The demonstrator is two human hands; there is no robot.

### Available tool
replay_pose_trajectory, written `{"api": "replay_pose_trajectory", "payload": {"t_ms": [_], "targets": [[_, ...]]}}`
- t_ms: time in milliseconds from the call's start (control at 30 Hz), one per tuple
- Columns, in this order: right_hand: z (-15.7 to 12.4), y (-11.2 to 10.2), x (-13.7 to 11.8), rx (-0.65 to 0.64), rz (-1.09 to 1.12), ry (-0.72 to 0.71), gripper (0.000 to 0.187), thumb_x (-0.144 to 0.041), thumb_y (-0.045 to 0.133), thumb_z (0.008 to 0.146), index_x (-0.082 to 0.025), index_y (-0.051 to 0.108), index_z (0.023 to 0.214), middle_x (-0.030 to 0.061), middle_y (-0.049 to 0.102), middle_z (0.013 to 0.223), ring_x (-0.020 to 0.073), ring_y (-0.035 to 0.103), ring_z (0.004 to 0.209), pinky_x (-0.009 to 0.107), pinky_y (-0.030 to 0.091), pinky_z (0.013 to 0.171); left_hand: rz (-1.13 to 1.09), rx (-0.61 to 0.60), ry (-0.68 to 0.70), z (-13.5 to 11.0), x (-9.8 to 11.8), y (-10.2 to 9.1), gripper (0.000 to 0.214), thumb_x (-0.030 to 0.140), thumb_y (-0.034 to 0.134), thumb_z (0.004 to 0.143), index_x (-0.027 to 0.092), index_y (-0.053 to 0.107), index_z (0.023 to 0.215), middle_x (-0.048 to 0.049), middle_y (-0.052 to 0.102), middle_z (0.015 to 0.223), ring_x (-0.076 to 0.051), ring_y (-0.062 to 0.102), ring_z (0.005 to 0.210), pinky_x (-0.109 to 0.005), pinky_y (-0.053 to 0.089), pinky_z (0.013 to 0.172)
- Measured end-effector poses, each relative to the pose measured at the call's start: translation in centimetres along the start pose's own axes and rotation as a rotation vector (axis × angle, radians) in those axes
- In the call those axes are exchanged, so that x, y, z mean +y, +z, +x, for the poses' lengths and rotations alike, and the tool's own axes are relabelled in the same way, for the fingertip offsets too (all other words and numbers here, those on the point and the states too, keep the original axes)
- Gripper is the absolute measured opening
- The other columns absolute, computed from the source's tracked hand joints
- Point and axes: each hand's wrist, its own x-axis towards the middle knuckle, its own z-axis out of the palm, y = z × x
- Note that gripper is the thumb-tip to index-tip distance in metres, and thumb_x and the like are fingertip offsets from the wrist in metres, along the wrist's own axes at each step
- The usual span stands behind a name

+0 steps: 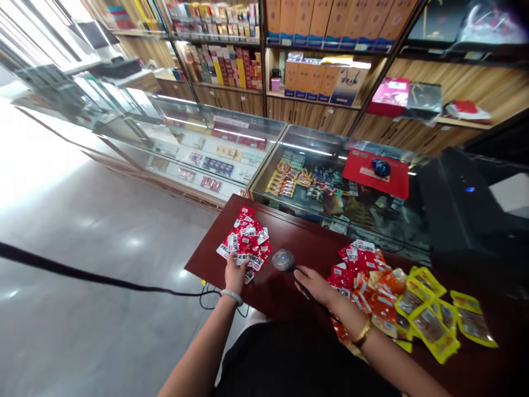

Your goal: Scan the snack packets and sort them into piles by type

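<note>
Pile of small red-and-white foil snack packets (247, 242) at centre-left of frame, on the near corner of a dark red-brown wooden tabletop (285, 295). Left hand (236, 274) at the pile's lower edge, fingers pinching one packet. Right hand (314, 285) just right of centre, gripping a black handheld barcode scanner (283, 259) with lit blue head. Mixed heap of red, orange and yellow snack pouches (397, 303) at lower right. Glass display counter (264, 149) across mid-frame, behind.

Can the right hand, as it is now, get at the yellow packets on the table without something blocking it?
Probably yes. The right hand rests on the table by the scanner; only loose red packets lie between it and the yellow packets.
</note>
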Motion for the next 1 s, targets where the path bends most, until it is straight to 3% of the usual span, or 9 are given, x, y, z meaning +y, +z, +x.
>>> {"api": "replay_pose_trajectory", "payload": {"t_ms": [100, 233, 367, 467, 567, 700, 800, 867, 1000], "targets": [[-0.2, 0.0, 0.5, 0.008, -0.019, 0.005, 0.064, -0.077, 0.055, 0.075, -0.017, 0.056, 0.097, -0.0076, 0.049, 0.054, 0.0073, 0.039, 0.038, 0.020, 0.029, 0.038, 0.005, 0.044, -0.033, 1.7, 0.8, -0.3, 0.047, 0.047, 0.066, 0.077, 0.020, 0.048, 0.110, -0.0049, 0.066, 0.088, -0.020, 0.066, 0.079, -0.029, 0.048, 0.071], [-0.2, -0.2, 1.2, 0.024, 0.006, 0.003, 0.065, -0.076, 0.055, 0.076, -0.017, 0.057, 0.103, -0.0074, 0.050, 0.055, 0.0074, 0.040, 0.038, 0.020, 0.029, 0.038, 0.134, 0.000, -0.052, 2.8, 2.1, -0.5, 0.051, 0.053, 0.063, 0.078, 0.018, 0.050, 0.112, -0.0082, 0.067, 0.092, -0.024, 0.066, 0.084, -0.033, 0.049, 0.076], [-0.8, -0.4, 1.3, 0.058, 0.054, -0.003, 0.064, -0.075, 0.056, 0.076, -0.017, 0.058, 0.102, -0.0072, 0.051, 0.056, 0.0071, 0.040, 0.039, 0.021, 0.030, 0.039, 0.382, 0.109, 0.125, 1.7, 2.9, -1.1, 0.059, 0.058, 0.062, 0.076, 0.016, 0.052, 0.115, -0.0157, 0.062, 0.113, -0.033, 0.055, 0.117, -0.043, 0.041, 0.099], [-2.2, -0.9, 1.1, 0.093, 0.071, -0.021, 0.063, -0.075, 0.057, 0.076, -0.017, 0.058, 0.101, -0.0063, 0.052, 0.057, 0.0074, 0.042, 0.042, 0.020, 0.031, 0.040, 0.482, 0.223, 0.256, 0.3, 3.9, -0.3, 0.064, 0.056, 0.059, 0.080, 0.014, 0.047, 0.126, -0.0176, 0.056, 0.125, -0.035, 0.042, 0.129, -0.047, 0.031, 0.109], [-4.2, -1.8, 1.2, 0.158, 0.108, -0.037, 0.059, -0.075, 0.056, 0.076, -0.019, 0.057, 0.093, -0.0063, 0.051, 0.057, 0.0073, 0.042, 0.042, 0.021, 0.031, 0.040, 0.488, 0.078, 0.489, -1.5, 5.7, 2.5, 0.050, 0.049, 0.055, 0.086, 0.017, 0.049, 0.125, -0.0142, 0.056, 0.123, -0.031, 0.045, 0.125, -0.045, 0.033, 0.108], [-7.7, -3.7, 2.6, 0.314, 0.188, -0.043, 0.052, -0.073, 0.056, 0.079, -0.021, 0.054, 0.082, -0.0056, 0.051, 0.056, 0.0088, 0.042, 0.043, 0.021, 0.031, 0.041, 0.489, -0.399, 0.840, -5.5, 8.5, 8.5, 0.029, 0.038, 0.057, 0.086, 0.021, 0.058, 0.109, -0.0092, 0.061, 0.111, -0.026, 0.053, 0.109, -0.042, 0.040, 0.100], [-10.5, -5.5, 4.4, 0.482, 0.271, -0.045, 0.050, -0.071, 0.059, 0.077, -0.022, 0.052, 0.076, -0.0044, 0.051, 0.057, 0.0097, 0.043, 0.045, 0.022, 0.031, 0.042, 0.536, -0.695, 0.996, -9.2, 10.2, 13.0, 0.031, 0.038, 0.063, 0.082, 0.021, 0.061, 0.108, -0.0088, 0.062, 0.110, -0.025, 0.054, 0.106, -0.039, 0.041, 0.097], [-12.3, -6.8, 5.7, 0.584, 0.359, -0.033, 0.050, -0.071, 0.060, 0.076, -0.022, 0.051, 0.075, -0.0043, 0.052, 0.059, 0.0092, 0.041, 0.044, 0.022, 0.029, 0.042, 0.593, -0.761, 1.026, -11.3, 11.1, 15.5, 0.042, 0.040, 0.066, 0.079, 0.020, 0.059, 0.116, -0.0109, 0.060, 0.116, -0.027, 0.053, 0.109, -0.039, 0.040, 0.098], [-15.0, -8.8, 7.5, 0.741, 0.489, -0.018, 0.050, -0.070, 0.063, 0.074, -0.022, 0.049, 0.073, -0.0039, 0.052, 0.057, 0.0096, 0.041, 0.043, 0.023, 0.029, 0.042, 0.682, -0.656, 0.908, -13.4, 12.3, 19.1, 0.074, 0.051, 0.068, 0.075, 0.012, 0.047, 0.134, -0.0178, 0.054, 0.127, -0.031, 0.049, 0.117, -0.040, 0.037, 0.100]]}}
